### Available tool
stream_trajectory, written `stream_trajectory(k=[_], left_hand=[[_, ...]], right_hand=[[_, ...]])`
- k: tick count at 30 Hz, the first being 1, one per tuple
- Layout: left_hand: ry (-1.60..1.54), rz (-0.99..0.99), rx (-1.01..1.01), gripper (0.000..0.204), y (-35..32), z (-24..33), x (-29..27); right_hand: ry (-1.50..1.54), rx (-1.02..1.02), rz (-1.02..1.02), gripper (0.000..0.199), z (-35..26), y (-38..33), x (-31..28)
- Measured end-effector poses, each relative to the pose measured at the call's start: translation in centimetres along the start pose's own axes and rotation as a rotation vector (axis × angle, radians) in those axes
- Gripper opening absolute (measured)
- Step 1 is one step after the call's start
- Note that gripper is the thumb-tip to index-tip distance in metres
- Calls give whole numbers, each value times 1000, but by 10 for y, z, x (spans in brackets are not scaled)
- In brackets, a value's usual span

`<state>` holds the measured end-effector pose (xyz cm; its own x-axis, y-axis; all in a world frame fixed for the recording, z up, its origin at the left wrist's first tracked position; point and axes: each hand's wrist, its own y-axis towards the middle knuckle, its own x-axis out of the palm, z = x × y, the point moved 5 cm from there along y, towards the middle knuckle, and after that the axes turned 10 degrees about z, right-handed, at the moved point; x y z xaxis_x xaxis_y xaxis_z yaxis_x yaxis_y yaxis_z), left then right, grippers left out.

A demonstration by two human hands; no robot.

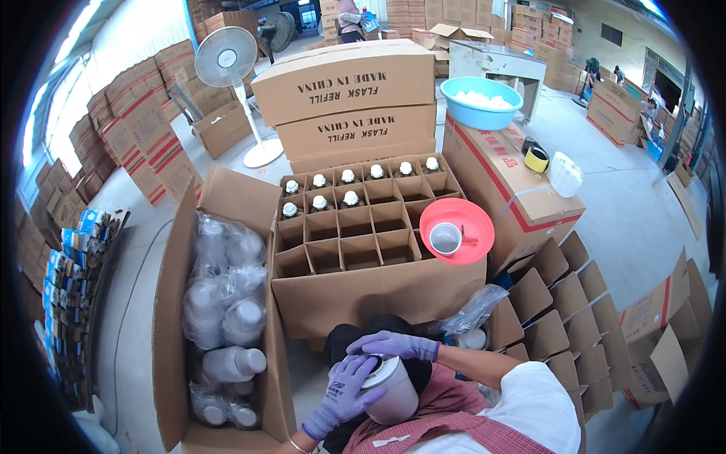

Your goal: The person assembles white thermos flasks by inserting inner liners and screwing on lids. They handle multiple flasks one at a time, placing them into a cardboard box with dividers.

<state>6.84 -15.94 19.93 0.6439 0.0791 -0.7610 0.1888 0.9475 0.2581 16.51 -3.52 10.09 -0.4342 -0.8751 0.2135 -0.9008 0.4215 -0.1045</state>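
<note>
Down at the lap, gloved fingers are on a smooth, round-shouldered canister [397,401], pale grey and satiny, tilted between the two hands. The left hand [342,395], in thin lilac knit, grasps it, fingers spread over the upper rim and side. And the right hand [395,346], gloved to match, lies across the far edge of the top, fingers reaching left; how firmly it closes, I cannot tell (its underside is hidden). Beneath is a red checked apron [454,424], soft and creased.

Just left stands an open carton [280,371], stiff brown board, with rounded white containers [246,321] inside, many in crinkled, glossy clear film. Straight ahead, a divided carton [378,295] shows its square cardboard cells, white-capped bottles [348,176] standing in the farther ones! On its near right corner sits a shallow, round red plastic dish [482,216] bearing a smooth white cup [445,238]. Off to the right, folded cardboard dividers [544,333] fan out in crisp ridges; beyond, a glossy blue basin [473,113] rests on a taped box [484,159].
</note>
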Motion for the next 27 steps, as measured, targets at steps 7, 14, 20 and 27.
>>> stream_trajectory(k=[7,14,20,27], left_hand=[[-865,381,-472,53,-14,-35,46],[-918,3,-941,66,-42,-44,109],[-929,-181,-590,43,-55,-59,111],[-334,236,14,29,11,22,12]], right_hand=[[-1082,-543,395,63,-104,-119,20],[-1239,437,276,54,-44,-227,7],[-896,-547,633,52,-68,-196,19],[1123,362,650,62,4,-134,-2]])
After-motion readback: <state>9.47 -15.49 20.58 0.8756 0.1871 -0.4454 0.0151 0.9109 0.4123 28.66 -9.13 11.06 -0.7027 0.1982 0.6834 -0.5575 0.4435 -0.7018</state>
